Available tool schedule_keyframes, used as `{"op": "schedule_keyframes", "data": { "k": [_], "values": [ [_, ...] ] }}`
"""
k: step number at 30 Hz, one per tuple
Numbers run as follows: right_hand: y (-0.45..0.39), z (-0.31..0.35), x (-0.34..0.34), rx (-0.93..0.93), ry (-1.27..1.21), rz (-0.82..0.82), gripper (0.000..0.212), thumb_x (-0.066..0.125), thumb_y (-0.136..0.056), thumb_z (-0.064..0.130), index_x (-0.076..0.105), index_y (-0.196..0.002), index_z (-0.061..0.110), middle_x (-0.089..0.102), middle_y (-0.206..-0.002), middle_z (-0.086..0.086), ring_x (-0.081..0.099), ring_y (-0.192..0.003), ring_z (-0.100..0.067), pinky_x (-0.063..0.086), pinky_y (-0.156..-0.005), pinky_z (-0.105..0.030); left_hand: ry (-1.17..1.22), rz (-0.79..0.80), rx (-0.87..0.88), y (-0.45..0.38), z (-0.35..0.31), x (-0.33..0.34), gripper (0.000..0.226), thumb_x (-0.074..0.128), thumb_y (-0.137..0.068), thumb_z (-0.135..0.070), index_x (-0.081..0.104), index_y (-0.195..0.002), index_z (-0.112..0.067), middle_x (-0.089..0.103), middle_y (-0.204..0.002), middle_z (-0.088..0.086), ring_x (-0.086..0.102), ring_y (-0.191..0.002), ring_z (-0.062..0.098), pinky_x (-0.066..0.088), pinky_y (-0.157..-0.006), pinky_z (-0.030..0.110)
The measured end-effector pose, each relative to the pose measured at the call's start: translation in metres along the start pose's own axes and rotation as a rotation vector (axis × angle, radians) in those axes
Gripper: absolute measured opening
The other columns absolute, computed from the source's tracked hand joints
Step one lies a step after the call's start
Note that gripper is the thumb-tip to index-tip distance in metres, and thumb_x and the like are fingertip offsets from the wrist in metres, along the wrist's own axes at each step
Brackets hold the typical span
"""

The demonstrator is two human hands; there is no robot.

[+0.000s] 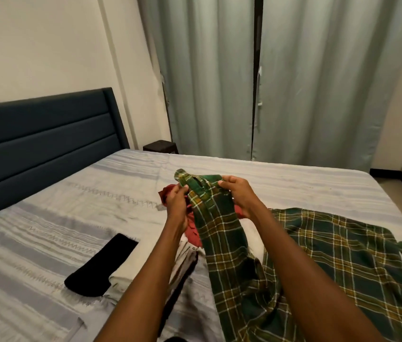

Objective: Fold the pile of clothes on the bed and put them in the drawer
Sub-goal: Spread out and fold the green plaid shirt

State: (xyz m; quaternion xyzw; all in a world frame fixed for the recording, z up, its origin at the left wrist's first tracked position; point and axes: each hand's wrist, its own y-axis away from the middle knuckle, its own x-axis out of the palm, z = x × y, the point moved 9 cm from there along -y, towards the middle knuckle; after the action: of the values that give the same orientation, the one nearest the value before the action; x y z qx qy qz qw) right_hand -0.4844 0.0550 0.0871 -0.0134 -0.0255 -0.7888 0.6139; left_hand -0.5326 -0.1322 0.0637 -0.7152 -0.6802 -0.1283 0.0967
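Above the bed [293, 183], left hand [177, 197] and right hand [235, 193] pinch the plaid shirt [222, 233] at its collar, lifted off the pile [190, 245]. Folding is only beginning; next, spread it flat.

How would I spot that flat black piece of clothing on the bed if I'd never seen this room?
Start at the dark blue headboard and come down the striped bed sheet toward the person. The black garment lies left of the left forearm, resting partly on a white folded piece. It is the only plain black, flat item there.
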Motion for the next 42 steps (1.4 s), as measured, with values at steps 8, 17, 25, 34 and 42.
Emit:
{"op": "schedule_keyframes", "data": {
  "k": [8, 17, 25, 34, 42],
  "values": [
    [-0.018, 0.016, 0.107, -0.091, 0.306, 0.052, 0.014, 0.059, -0.098, 0.012, 0.07, -0.103, 0.019, 0.072, -0.098, -0.001, 0.068, -0.097, -0.016, 0.056, -0.094, -0.04, -0.055, -0.158, 0.195, 0.007, -0.065, -0.084, 0.021, 0.054, -0.101, -0.029, 0.058, -0.122, -0.028, 0.07, -0.107, -0.001, 0.069, -0.095, 0.017, 0.061, -0.079, 0.037],
    [-0.047, -0.036, 0.207, -0.116, 0.543, 0.111, 0.015, 0.064, -0.095, 0.025, 0.069, -0.086, 0.035, 0.073, -0.087, 0.007, 0.07, -0.076, -0.014, 0.061, -0.078, -0.041, -0.19, -0.497, 0.259, 0.002, -0.047, -0.214, 0.027, 0.05, -0.1, -0.024, 0.061, -0.125, -0.026, 0.067, -0.115, 0.004, 0.066, -0.098, 0.021, 0.058, -0.083, 0.042],
    [-0.023, -0.136, 0.253, 0.014, 0.787, 0.416, 0.045, 0.051, -0.097, 0.008, 0.053, -0.142, 0.011, 0.059, -0.138, -0.012, 0.057, -0.126, -0.032, 0.045, -0.107, -0.039, -0.379, -0.507, -0.246, 0.006, 0.078, -0.31, 0.061, 0.05, -0.099, -0.007, 0.027, -0.155, -0.01, 0.047, -0.146, 0.021, 0.05, -0.129, 0.04, 0.044, -0.105, 0.046],
    [0.044, -0.125, 0.166, -0.346, 0.831, 0.001, 0.036, 0.054, -0.091, 0.007, 0.068, -0.12, 0.025, 0.065, -0.126, 0.002, 0.055, -0.118, -0.019, 0.045, -0.1, -0.037, -1.067, -0.188, 0.505, 0.061, 0.015, -0.178, 0.036, 0.049, -0.08, 0.0, 0.068, -0.106, -0.017, 0.066, -0.109, 0.002, 0.057, -0.101, 0.024, 0.045, -0.089, 0.04],
    [0.118, -0.176, 0.0, -0.218, 0.916, -0.283, 0.026, 0.053, -0.099, 0.021, 0.065, -0.122, 0.024, 0.066, -0.125, 0.001, 0.059, -0.114, -0.018, 0.049, -0.1, -0.039, -1.188, 0.407, 0.487, 0.134, 0.106, -0.043, 0.031, 0.051, -0.088, -0.009, 0.068, -0.111, -0.02, 0.071, -0.112, 0.001, 0.065, -0.1, 0.018, 0.051, -0.092, 0.033]
  ]
}}
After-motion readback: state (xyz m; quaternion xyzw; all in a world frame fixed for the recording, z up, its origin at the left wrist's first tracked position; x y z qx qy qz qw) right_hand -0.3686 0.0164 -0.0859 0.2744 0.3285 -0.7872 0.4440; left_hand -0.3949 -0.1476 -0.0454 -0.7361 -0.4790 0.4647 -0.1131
